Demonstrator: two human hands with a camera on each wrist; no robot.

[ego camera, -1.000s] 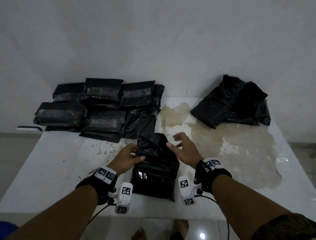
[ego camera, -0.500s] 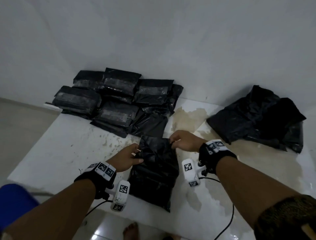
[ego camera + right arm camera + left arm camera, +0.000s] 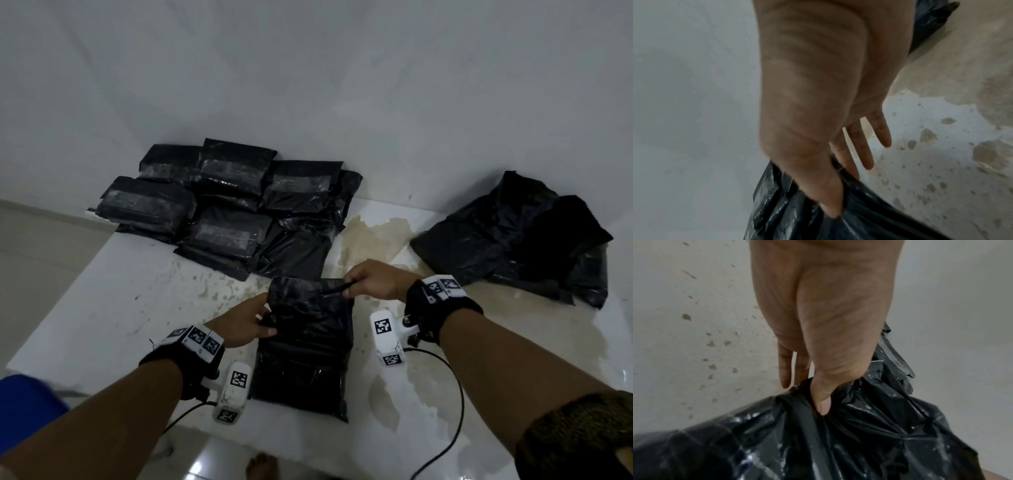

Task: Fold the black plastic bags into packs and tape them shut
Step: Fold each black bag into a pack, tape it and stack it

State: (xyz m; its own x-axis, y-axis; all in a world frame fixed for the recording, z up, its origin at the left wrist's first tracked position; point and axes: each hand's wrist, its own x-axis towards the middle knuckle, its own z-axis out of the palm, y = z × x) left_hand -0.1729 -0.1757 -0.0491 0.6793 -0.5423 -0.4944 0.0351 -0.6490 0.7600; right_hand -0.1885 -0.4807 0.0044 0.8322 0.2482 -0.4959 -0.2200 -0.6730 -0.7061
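A black plastic bag (image 3: 308, 342) lies lengthwise on the white table (image 3: 102, 308) in front of me, its near half flat, its far half crumpled. My left hand (image 3: 246, 322) pinches the bag's left edge (image 3: 812, 423), thumb on top and fingers below. My right hand (image 3: 370, 282) pinches the far right corner of the bag (image 3: 818, 211) between thumb and forefinger, with the other fingers (image 3: 867, 155) spread straight. No tape roll is visible.
Several folded, taped black packs (image 3: 229, 205) are stacked at the back left against the wall. A heap of loose black bags (image 3: 520, 240) lies at the back right. The tabletop has brown stains (image 3: 373, 236). A blue object (image 3: 24, 407) sits at lower left.
My right hand moved from open above the bag to pinching its far right corner. My left hand stays at the left edge. My head view shifted left and tilted.
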